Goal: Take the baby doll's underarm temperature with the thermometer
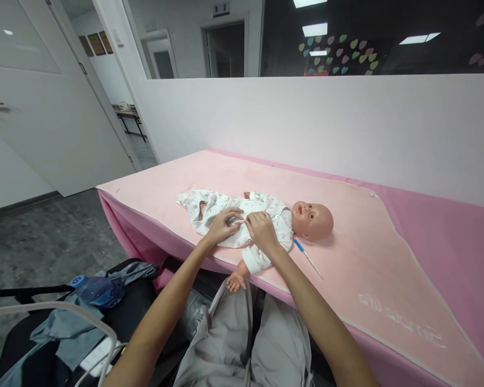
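Note:
A baby doll (312,220) lies on its back on the pink-covered table, head to the right. It wears white clothes (220,203) with a small print. Over the doll's waist, my left hand (225,224) is curled with its fingers at the cloth. My right hand (262,230) sits just beside it, fingers bent and pinching the front of the clothes. A thin pale strip runs between the two hands; its ends are hidden by my fingers. The doll's near arm (237,277) hangs over the table edge. Close to its head lies a thin blue-and-white stick (308,259).
The peach mat (358,258) covers the table, over a pink cloth (460,242). A white wall with a window stands behind. At lower left, a black chair holds a blue-capped bottle (99,290) and grey clothing (66,330). A pale curved tube (56,305) crosses there.

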